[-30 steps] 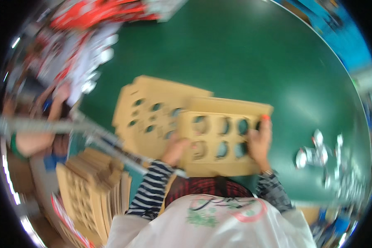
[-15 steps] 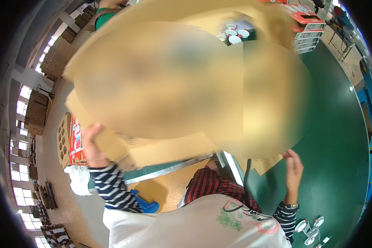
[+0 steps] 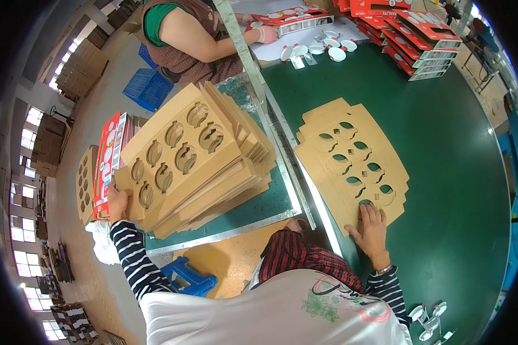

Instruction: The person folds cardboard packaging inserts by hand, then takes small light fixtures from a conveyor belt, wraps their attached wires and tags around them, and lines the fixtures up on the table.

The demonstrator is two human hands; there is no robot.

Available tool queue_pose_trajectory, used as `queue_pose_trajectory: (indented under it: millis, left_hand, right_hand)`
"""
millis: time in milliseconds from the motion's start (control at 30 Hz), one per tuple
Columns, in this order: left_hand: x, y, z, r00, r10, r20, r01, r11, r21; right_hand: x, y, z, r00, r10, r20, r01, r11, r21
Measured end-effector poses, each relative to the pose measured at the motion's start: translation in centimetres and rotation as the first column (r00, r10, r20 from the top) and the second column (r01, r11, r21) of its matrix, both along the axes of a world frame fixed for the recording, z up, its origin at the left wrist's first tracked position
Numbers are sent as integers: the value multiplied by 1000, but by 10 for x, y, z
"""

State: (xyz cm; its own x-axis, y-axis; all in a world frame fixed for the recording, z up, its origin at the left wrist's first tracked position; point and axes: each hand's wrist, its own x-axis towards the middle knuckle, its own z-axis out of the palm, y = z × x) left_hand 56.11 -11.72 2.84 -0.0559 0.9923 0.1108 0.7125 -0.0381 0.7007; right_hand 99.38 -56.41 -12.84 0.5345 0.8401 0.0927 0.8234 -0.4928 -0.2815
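A: Position of left hand?

B: At 9 o'clock, fingers gripping the low corner of the die-cut cardboard stack, long axis running toward 1 o'clock.

A: Right hand?

B: At 4 o'clock, fingers spread flat on the near edge of the flat cardboard insert on the green table. Red boxes lie at 1 o'clock.

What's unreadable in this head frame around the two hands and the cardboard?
- Left hand: fingers hidden behind the stack of die-cut cardboard sheets, head view.
- Flat die-cut sheet: near edge covered by the right hand.
- Small white parts: too small, cut by the fisheye rim.
- Co-worker's far hand: partly behind the metal rail.
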Motion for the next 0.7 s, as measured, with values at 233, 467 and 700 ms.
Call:
queue_pose_trajectory:
  millis: [233, 467, 700]
  left_hand:
    - [145, -103, 49, 526, -692, -494, 739, 659, -138]
    - [165, -91, -16, 415, -726, -548, 808, 571, -146]
    - [199, -53, -26, 487, -616, -619, 788, 615, 8]
  right_hand:
    - [1, 13, -4, 998, -32, 60, 30, 999, 37]
    - [20, 20, -16, 995, -98, 22, 96, 992, 84]
    - [15, 15, -10, 978, -200, -65, 188, 970, -154]
